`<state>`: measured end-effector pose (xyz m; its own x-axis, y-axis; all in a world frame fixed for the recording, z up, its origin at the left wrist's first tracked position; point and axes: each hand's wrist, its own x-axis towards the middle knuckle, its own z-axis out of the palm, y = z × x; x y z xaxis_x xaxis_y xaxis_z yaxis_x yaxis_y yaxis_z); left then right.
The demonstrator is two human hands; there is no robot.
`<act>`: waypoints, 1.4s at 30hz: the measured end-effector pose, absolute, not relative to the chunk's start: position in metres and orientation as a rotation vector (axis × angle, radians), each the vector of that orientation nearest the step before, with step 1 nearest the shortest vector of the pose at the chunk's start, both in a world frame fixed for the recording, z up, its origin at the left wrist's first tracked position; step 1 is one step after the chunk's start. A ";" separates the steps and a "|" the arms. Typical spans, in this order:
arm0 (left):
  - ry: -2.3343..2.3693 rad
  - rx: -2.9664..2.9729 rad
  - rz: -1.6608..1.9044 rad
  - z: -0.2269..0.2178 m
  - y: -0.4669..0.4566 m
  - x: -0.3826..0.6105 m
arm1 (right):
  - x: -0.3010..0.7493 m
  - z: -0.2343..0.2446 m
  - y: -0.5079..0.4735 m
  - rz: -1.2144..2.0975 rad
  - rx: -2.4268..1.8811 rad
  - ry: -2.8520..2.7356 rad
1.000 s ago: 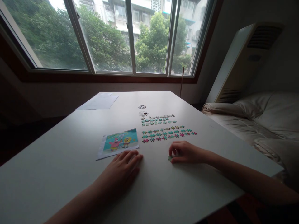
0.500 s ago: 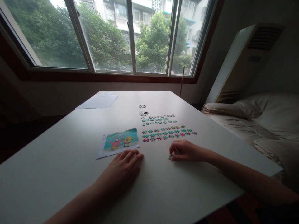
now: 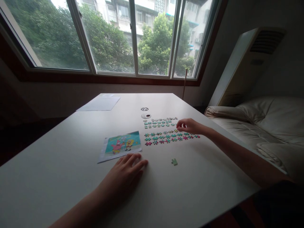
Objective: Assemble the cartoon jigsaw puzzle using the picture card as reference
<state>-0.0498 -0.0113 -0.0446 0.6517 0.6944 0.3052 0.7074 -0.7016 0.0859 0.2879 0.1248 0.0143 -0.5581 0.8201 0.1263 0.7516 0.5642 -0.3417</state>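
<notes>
My left hand (image 3: 129, 167) lies palm down on the white table, its fingers loosely spread. The fingertips are by the lower edge of a picture sheet (image 3: 122, 144) of cartoon figures on turquoise. My right hand (image 3: 188, 126) reaches over the right side of the rows of jigsaw pieces (image 3: 168, 140). Its thumb and fingertips are bent close together at the end of a row; whatever is between them is hidden. A single pale green jigsaw piece (image 3: 174, 161) lies apart on the table, nearer me, to the right of my left hand.
Two small round items (image 3: 146, 116) lie beyond the pieces. White paper (image 3: 98, 103) rests at the table's far left. A pale sofa (image 3: 237, 123) stands right of the table (image 3: 59, 158), with a tall air conditioner (image 3: 239, 63) behind it. Windows run along the back.
My right hand has let go of the pale green jigsaw piece and moved away from me to the rows of pieces. My left hand has barely shifted.
</notes>
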 end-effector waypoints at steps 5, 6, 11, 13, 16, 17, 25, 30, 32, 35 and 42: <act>-1.208 -2.826 -0.483 -0.044 -0.011 -0.049 | 0.300 0.012 0.166 0.245 -1.494 -2.511; -1.212 -2.826 -0.480 -0.044 -0.011 -0.049 | 0.303 0.010 0.173 0.249 -1.523 -2.505; -1.214 -2.833 -0.454 -0.042 -0.013 -0.049 | 0.312 -0.003 0.197 0.371 -1.652 -2.503; -1.221 -2.829 -0.451 -0.042 -0.013 -0.049 | 0.312 -0.009 0.201 0.429 -1.685 -2.497; -1.231 -2.824 -0.457 -0.041 -0.013 -0.048 | 0.311 -0.014 0.207 0.489 -1.714 -2.479; -1.230 -2.824 -0.459 -0.041 -0.013 -0.048 | 0.311 -0.016 0.208 0.507 -1.722 -2.473; -1.210 -2.812 -0.494 -0.040 -0.013 -0.048 | 0.309 -0.016 0.211 0.664 -1.721 -2.397; -1.226 -2.812 -0.484 -0.040 -0.014 -0.048 | 0.302 -0.017 0.204 0.711 -1.673 -2.363; -1.232 -2.815 -0.467 -0.041 -0.014 -0.048 | 0.299 -0.017 0.201 0.739 -1.658 -2.377; -1.237 -2.812 -0.464 -0.041 -0.014 -0.047 | 0.297 -0.015 0.199 0.754 -1.648 -2.396; -1.233 -2.810 -0.472 -0.039 -0.015 -0.047 | 0.282 0.003 0.180 0.585 -1.567 -2.362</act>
